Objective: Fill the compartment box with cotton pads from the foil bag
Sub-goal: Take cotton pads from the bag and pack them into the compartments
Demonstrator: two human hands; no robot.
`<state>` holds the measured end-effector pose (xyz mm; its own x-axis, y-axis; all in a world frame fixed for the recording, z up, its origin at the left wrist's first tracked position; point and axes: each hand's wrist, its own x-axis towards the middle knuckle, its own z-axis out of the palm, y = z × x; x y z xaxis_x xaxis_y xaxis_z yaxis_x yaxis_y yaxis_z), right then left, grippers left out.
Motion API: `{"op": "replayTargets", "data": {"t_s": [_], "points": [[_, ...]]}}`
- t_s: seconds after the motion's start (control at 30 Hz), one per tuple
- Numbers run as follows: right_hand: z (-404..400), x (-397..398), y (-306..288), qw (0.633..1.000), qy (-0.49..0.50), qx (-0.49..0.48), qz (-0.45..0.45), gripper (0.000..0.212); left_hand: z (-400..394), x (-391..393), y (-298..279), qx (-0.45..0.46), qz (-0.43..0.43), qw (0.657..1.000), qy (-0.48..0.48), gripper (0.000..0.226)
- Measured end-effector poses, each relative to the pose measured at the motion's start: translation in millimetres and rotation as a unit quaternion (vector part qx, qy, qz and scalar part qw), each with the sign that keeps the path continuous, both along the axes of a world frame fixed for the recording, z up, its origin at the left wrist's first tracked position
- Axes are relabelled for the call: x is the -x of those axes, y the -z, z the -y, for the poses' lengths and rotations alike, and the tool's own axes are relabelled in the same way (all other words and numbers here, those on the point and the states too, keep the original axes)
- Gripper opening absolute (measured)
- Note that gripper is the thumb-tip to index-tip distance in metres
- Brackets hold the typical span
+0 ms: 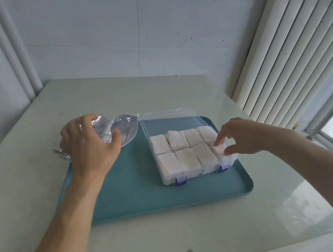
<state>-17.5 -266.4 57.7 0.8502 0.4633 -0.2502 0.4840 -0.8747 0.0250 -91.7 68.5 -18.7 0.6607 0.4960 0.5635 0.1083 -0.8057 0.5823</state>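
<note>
Teal tray (127,188) sits mid-bench, bearing the full compartment box (189,154) by its right edge. Left hand (89,142) clutches the foil bag (122,128) at the tray's far-left corner; right hand (243,137) pinches cotton pads (219,149) into the near-right compartment. Overstuffed pads may spring out or block the lid.

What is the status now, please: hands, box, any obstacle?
Left hand holding foil bag. Right hand pressing cotton pads into compartment box, near-right cell. Lid open. Nothing in the way.
</note>
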Motion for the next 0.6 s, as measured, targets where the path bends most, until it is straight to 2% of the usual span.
{"op": "replayTargets", "data": {"t_s": [0.07,0.13,0.2,0.27,0.33,0.4,0.47,0.53,0.6], "points": [[-12,4,-16,0.998,-0.002,-0.046,0.043,0.023,-9,-3,4,0.0,-0.141,0.989,-0.041,0.05],[-34,9,-27,0.982,-0.005,-0.157,0.101,0.019,-16,-2,3,0.001,-0.188,0.98,-0.06,0.036],[-67,19,-28,0.955,-0.042,-0.264,0.132,0.016,-24,-2,-1,0.047,-0.158,0.985,-0.043,0.025],[-105,29,-21,0.922,-0.097,-0.35,0.132,0.014,-30,1,-4,0.117,-0.119,0.986,-0.002,0.026],[-140,35,-12,0.901,-0.154,-0.389,0.118,0.027,-32,4,-8,0.186,-0.094,0.977,0.033,0.033],[-167,34,-1,0.913,-0.216,-0.322,0.129,0.054,-33,8,-16,0.255,-0.066,0.961,0.088,0.039],[-179,26,8,0.927,-0.247,-0.217,0.182,0.06,-37,12,-21,0.293,-0.05,0.945,0.138,0.042],[-180,22,15,0.933,-0.238,-0.163,0.216,0.038,-41,17,-22,0.276,-0.048,0.947,0.154,0.039],[-176,23,21,0.933,-0.235,-0.152,0.226,0.015,-42,19,-20,0.233,-0.054,0.961,0.139,0.029]]}}
